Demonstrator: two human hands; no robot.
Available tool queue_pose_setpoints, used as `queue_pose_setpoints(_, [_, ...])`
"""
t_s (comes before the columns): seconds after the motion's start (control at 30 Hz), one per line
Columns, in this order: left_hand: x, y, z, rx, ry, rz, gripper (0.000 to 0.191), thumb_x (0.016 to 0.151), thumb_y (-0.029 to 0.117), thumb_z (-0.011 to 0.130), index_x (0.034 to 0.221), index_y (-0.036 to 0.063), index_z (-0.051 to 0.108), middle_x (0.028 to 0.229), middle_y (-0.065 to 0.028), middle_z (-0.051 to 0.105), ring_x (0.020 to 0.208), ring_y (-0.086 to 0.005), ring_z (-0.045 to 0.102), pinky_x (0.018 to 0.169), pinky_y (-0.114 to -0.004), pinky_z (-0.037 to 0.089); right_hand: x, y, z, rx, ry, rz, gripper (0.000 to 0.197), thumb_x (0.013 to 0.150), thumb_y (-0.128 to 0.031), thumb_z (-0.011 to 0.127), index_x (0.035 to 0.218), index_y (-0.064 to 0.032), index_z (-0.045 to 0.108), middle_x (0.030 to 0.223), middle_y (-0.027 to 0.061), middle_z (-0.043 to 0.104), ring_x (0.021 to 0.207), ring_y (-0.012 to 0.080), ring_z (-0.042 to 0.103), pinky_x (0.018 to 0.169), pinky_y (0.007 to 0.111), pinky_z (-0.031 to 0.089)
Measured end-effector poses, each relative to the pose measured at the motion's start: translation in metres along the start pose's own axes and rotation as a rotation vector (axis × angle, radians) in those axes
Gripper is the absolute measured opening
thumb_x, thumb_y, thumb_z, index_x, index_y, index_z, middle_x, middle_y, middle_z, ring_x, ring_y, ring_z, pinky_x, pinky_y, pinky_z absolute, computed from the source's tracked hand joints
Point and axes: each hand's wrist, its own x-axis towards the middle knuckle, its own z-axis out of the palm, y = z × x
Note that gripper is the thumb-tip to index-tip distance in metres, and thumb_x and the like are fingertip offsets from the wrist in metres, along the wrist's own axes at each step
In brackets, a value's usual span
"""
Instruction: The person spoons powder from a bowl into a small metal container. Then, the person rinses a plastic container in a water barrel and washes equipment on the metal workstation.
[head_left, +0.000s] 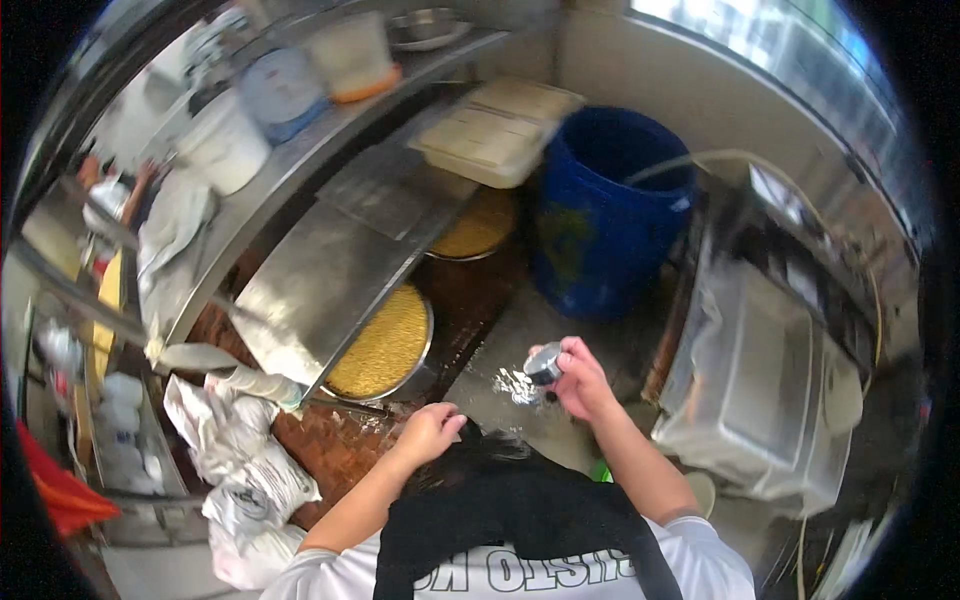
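My right hand (581, 379) grips a small round metal container (543, 364), held tilted over the wet grey floor. My left hand (433, 433) is near the front of my black apron (510, 480), its fingers curled; whether it holds anything cannot be told. Beyond my left hand, a round metal basin (429, 341) full of yellow grains (382, 345) stands partly under a steel shelf (300, 292). A second basin of similar yellow contents (476, 225) sits farther back, also partly covered by the shelf.
A blue barrel (611, 225) with a hose stands ahead. Translucent plastic tubs (765, 375) are at the right, lidded pale containers (480, 139) at the back. White plastic sacks (251, 487) lie left. A person (109, 195) is at the far left.
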Motion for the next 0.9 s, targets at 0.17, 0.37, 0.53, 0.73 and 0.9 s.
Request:
queue_pose_setpoints(0.17, [0.023,-0.058,-0.041,-0.093,0.207,-0.026,0.034,0.098,0.03,0.068,0.11,-0.0014,0.072,0.103,-0.0245,0.073,0.1,-0.0432,0.07,0.087,-0.049,0.055,0.138,-0.022,0.138,-0.371,-0.175,-0.36,0.051,0.091,-0.003,0.071,0.136,-0.0078,0.047,0.133,0.0149,0.063,0.122,0.0244,0.062,0.104,0.035,0.05])
queue_pose_setpoints(0.37, [0.051,-0.112,-0.092,-0.112,0.352,-0.197,0.037,0.098,0.033,0.069,0.117,0.0017,0.072,0.102,-0.023,0.074,0.093,-0.0384,0.073,0.082,-0.044,0.057,0.317,-0.053,0.297,-1.277,-0.032,-1.163,0.044,0.083,-0.025,0.084,0.115,-0.0012,0.065,0.131,0.0214,0.067,0.114,0.0362,0.063,0.102,0.046,0.05])
queue_pose_setpoints(0.53, [0.078,-0.113,-0.134,-0.094,0.386,-0.094,0.037,0.099,0.033,0.067,0.116,0.0004,0.071,0.101,-0.0231,0.074,0.092,-0.0382,0.073,0.082,-0.043,0.058,0.397,-0.07,0.371,-1.587,-0.014,-0.957,0.051,0.082,-0.042,0.081,0.111,-0.0017,0.071,0.121,0.0214,0.07,0.113,0.0427,0.062,0.099,0.051,0.05])
queue_pose_setpoints(0.73, [0.02,-0.139,-0.133,-0.089,0.605,-0.316,0.036,0.096,0.025,0.07,0.117,-0.005,0.069,0.098,-0.0235,0.073,0.088,-0.0382,0.073,0.081,-0.044,0.058,0.436,-0.086,0.38,-1.383,-0.193,-1.411,0.04,0.088,-0.037,0.078,0.11,-0.004,0.075,0.105,0.0185,0.073,0.103,0.0409,0.067,0.092,0.049,0.053])
queue_pose_setpoints(0.9, [0.011,-0.087,-0.162,0.145,0.974,-0.311,0.041,0.091,0.016,0.077,0.122,-0.0079,0.065,0.076,-0.0126,0.066,0.062,-0.0229,0.064,0.062,-0.038,0.054,0.518,-0.226,0.409,-1.448,0.064,-1.55,0.038,0.092,-0.038,0.073,0.107,-0.0043,0.077,0.103,0.0195,0.077,0.091,0.0361,0.074,0.083,0.046,0.057])
